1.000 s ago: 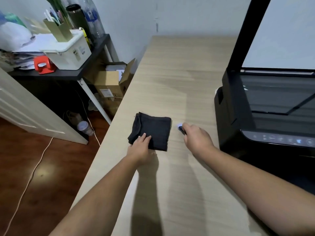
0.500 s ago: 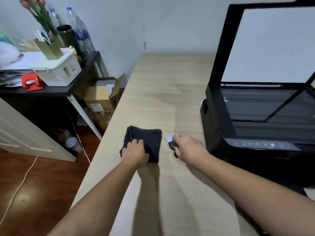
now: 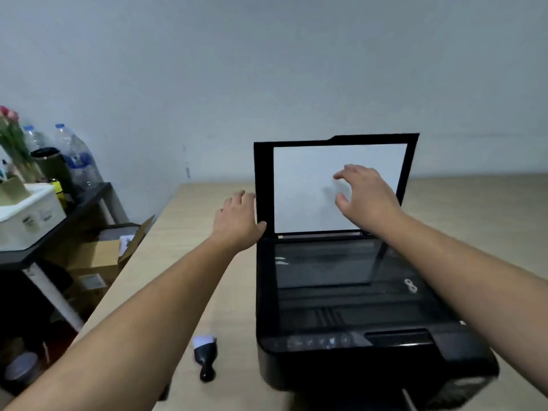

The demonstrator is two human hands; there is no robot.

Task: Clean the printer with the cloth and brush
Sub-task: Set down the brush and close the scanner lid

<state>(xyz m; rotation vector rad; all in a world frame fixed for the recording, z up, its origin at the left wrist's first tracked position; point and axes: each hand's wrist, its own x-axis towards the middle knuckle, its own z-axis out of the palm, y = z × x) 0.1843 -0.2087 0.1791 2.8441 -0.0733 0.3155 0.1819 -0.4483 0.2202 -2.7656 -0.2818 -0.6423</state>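
My desk against a plain pale wall, with a cluttered side table to my left.

The wall (image 3: pixel 267 69) ahead of me is bare and grey-white, evenly lit. My light wood desk (image 3: pixel 204 262) runs up to it. On my left stands a dark side table (image 3: pixel 74 209) with a white leg, carrying a white storage box (image 3: pixel 26 218), clear water bottles (image 3: pixel 80 155), a dark tumbler (image 3: pixel 49 164) and pink flowers (image 3: pixel 9 120). Beneath it sits an open cardboard box (image 3: pixel 100 256), and a strip of reddish-brown floor (image 3: pixel 59 336) shows below.
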